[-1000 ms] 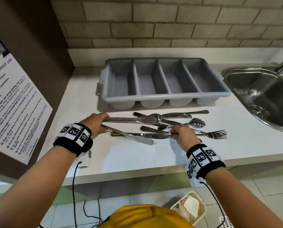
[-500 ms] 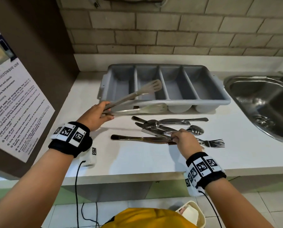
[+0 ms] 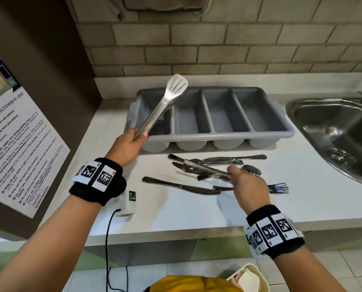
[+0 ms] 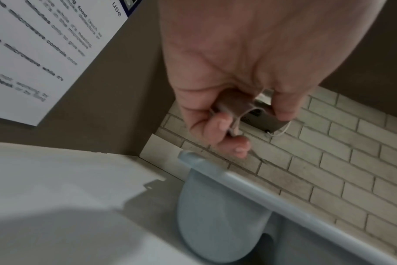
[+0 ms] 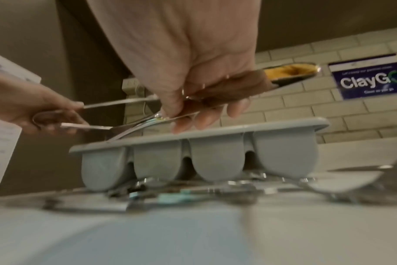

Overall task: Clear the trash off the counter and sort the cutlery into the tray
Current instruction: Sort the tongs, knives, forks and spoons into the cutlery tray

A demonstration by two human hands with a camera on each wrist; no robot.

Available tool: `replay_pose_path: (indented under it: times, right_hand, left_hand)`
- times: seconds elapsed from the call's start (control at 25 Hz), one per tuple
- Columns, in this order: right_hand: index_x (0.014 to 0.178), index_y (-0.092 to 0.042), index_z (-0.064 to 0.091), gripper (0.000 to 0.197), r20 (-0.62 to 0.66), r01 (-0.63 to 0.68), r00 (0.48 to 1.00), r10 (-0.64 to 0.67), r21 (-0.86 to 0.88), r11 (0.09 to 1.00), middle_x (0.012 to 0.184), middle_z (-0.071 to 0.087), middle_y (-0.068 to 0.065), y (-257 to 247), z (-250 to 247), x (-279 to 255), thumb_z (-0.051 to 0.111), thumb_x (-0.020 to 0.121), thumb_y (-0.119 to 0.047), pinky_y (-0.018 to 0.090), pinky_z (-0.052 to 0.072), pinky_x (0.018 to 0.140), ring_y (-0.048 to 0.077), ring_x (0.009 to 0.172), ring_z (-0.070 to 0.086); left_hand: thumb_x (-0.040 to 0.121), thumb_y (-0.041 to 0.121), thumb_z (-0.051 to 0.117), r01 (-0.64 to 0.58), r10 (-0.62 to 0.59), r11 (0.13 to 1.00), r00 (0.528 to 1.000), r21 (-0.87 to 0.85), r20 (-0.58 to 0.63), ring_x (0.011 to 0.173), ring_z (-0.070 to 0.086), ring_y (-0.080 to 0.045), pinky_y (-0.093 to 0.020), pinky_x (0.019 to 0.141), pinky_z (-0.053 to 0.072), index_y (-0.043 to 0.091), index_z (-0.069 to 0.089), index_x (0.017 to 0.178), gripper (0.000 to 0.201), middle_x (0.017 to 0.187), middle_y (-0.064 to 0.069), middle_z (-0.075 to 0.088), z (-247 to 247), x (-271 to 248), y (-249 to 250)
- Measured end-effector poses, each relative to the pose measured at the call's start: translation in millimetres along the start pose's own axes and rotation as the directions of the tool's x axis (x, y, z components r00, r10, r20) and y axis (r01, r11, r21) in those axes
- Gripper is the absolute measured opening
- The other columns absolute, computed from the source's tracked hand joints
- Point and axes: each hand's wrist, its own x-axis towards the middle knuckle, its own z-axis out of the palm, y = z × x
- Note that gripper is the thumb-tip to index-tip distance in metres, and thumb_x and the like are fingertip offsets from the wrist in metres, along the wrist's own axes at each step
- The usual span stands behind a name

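My left hand (image 3: 139, 135) grips the hinge end of metal tongs (image 3: 165, 102) with white slotted heads, tilted up over the leftmost compartment of the grey four-slot tray (image 3: 218, 137). The left wrist view shows my fingers (image 4: 220, 123) curled round the tongs' end (image 4: 256, 107) above the tray rim (image 4: 261, 182). My right hand (image 3: 231, 172) pinches a spoon (image 3: 252, 170) in the cutlery pile (image 3: 207, 163); the right wrist view shows the spoon (image 5: 290, 71) lifted off the counter. A knife (image 3: 180, 185) and a fork (image 3: 279, 188) lie nearby.
A steel sink (image 3: 333, 133) is set into the counter at the right. A small white device with a black cable (image 3: 129, 201) sits near the front edge. A brown panel with a poster (image 3: 17, 133) stands left. A bin (image 3: 245, 279) holds trash below.
My left hand has lifted the tongs off the counter and swung them up over the tray's left end. My right hand stays at the pile, still pinching cutlery.
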Motion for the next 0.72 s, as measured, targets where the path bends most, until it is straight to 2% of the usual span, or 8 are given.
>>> replay_pose_path:
  times: [0.08, 0.16, 0.24, 0.36, 0.44, 0.52, 0.6, 0.72]
  right_hand:
    - [0.105, -0.015, 0.050, 0.015, -0.007, -0.041, 0.999, 0.041, 0.029, 0.999, 0.089, 0.070, 0.009, -3, -16, -2, 0.039, 0.097, -0.021, 0.029, 0.030, 0.060, 0.032, 0.083, 0.063]
    - [0.107, -0.016, 0.050, 0.017, -0.045, -0.089, 0.995, 0.093, 0.078, 0.993, 0.086, 0.071, 0.011, -4, -28, -1, 0.039, 0.096, -0.024, 0.030, 0.032, 0.060, 0.034, 0.083, 0.063]
    - [0.106, -0.016, 0.052, 0.015, -0.060, -0.098, 0.992, 0.114, 0.222, 0.970, 0.084, 0.071, 0.012, -3, -35, 1, 0.043, 0.094, -0.019, 0.033, 0.041, 0.062, 0.035, 0.082, 0.063]
    - [0.099, -0.025, 0.048, 0.025, 0.009, -0.104, 0.993, 0.118, 0.534, 0.839, 0.086, 0.069, 0.004, -4, -40, 9, 0.046, 0.087, -0.003, 0.039, 0.051, 0.072, 0.027, 0.077, 0.062]
    - [0.100, -0.028, 0.043, 0.037, 0.087, -0.129, 0.992, 0.095, 0.631, 0.765, 0.090, 0.064, 0.001, -7, -42, 15, 0.043, 0.085, 0.006, 0.027, 0.045, 0.056, 0.015, 0.065, 0.055]
    - [0.097, -0.028, 0.043, 0.042, 0.118, -0.149, 0.989, 0.092, 0.703, 0.696, 0.095, 0.060, 0.004, -13, -45, 21, 0.040, 0.083, 0.011, 0.015, 0.037, 0.041, 0.010, 0.057, 0.049]
    - [0.095, -0.025, 0.047, 0.040, 0.144, -0.190, 0.982, 0.125, 0.791, 0.581, 0.091, 0.057, 0.007, -17, -48, 24, 0.037, 0.084, 0.013, 0.014, 0.033, 0.030, 0.010, 0.044, 0.050]
    - [0.093, -0.018, 0.054, 0.030, 0.172, -0.221, 0.974, 0.148, 0.867, 0.446, 0.073, 0.053, 0.004, -25, -54, 32, 0.035, 0.092, 0.005, 0.009, 0.027, 0.027, 0.001, 0.024, 0.040]
  left_hand:
    - [0.097, 0.038, 0.035, 0.058, -0.059, 0.998, 0.997, -0.010, -0.056, 0.096, 0.059, -0.038, -0.040, 0.086, 0.046, 0.004, 0.054, 0.117, 0.044, 0.106, -0.023, 0.062, -1, 10, 10]
    - [0.097, 0.037, 0.033, 0.118, -0.108, 0.989, 0.989, 0.089, -0.105, 0.103, 0.057, -0.041, -0.040, 0.089, 0.045, 0.004, 0.054, 0.117, 0.044, 0.113, -0.026, 0.061, -1, 20, 20]
    - [0.097, 0.030, 0.035, 0.172, -0.149, 0.965, 0.980, 0.198, -0.130, 0.112, 0.053, -0.041, -0.039, 0.092, 0.043, 0.002, 0.050, 0.124, 0.041, 0.124, -0.026, 0.056, 4, 29, 30]
    - [0.094, 0.017, 0.040, 0.241, -0.208, 0.922, 0.968, 0.303, -0.137, 0.118, 0.051, -0.041, -0.039, 0.095, 0.043, -0.006, 0.047, 0.125, 0.039, 0.129, -0.026, 0.052, 12, 44, 45]
    - [0.092, 0.017, 0.043, 0.248, -0.216, 0.917, 0.967, 0.313, -0.134, 0.117, 0.054, -0.039, -0.039, 0.093, 0.045, -0.007, 0.050, 0.121, 0.038, 0.126, -0.025, 0.055, 21, 57, 50]
    - [0.095, 0.024, 0.042, 0.231, -0.203, 0.886, 0.973, 0.403, -0.111, 0.120, 0.052, -0.038, -0.039, 0.095, 0.044, -0.006, 0.048, 0.124, 0.042, 0.128, -0.022, 0.055, 28, 62, 54]
    - [0.093, 0.035, 0.047, 0.221, -0.185, 0.873, 0.975, 0.434, -0.124, 0.120, 0.052, -0.037, -0.040, 0.094, 0.045, -0.001, 0.050, 0.123, 0.047, 0.128, -0.020, 0.055, 32, 67, 53]
    - [0.089, 0.045, 0.049, 0.143, -0.095, 0.876, 0.988, 0.461, -0.126, 0.125, 0.044, -0.036, -0.044, 0.101, 0.040, 0.007, 0.050, 0.127, 0.054, 0.133, -0.015, 0.049, 26, 59, 51]
